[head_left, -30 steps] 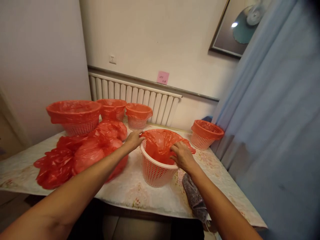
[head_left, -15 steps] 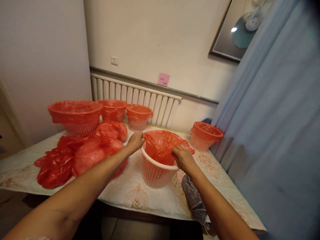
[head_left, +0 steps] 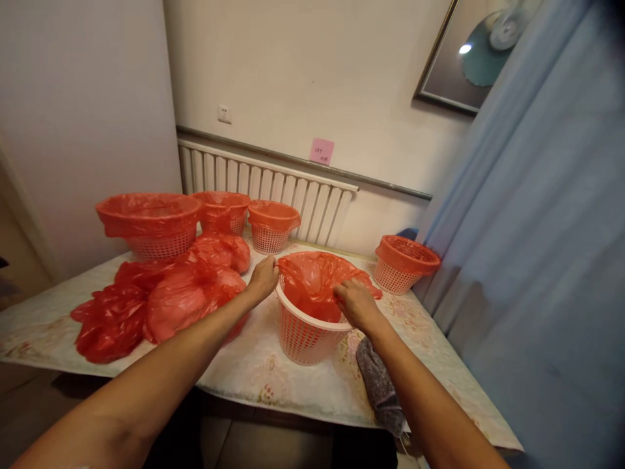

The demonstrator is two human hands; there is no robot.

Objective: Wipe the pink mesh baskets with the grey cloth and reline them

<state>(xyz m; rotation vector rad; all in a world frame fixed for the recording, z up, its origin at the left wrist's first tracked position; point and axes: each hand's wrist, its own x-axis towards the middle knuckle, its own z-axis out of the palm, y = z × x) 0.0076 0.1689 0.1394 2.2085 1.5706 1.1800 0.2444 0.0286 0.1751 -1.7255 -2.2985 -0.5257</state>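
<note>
A white perforated plastic basket (head_left: 310,335) stands upright on the table in front of me. Inside it hangs a red plastic bag (head_left: 315,280), draped over the far and right parts of the rim, while the near rim shows bare. At the basket's left side, my left hand (head_left: 263,277) pinches the bag's edge. My right hand (head_left: 357,301) is above the right side of the opening, its fingers closed on the bag near the rim. The inside bottom of the basket is hidden by the bag.
Three baskets lined with red bags, one large (head_left: 159,244), stand at the back left. Another lined basket (head_left: 400,277) is at the back right by a blue curtain (head_left: 527,260). Crumpled red bags (head_left: 180,299) cover the left. A grey cloth item (head_left: 378,384) lies near the front edge.
The view has shifted slightly. Both hands keep hold of the red bag, and my right hand has moved a little inward over the opening.
</note>
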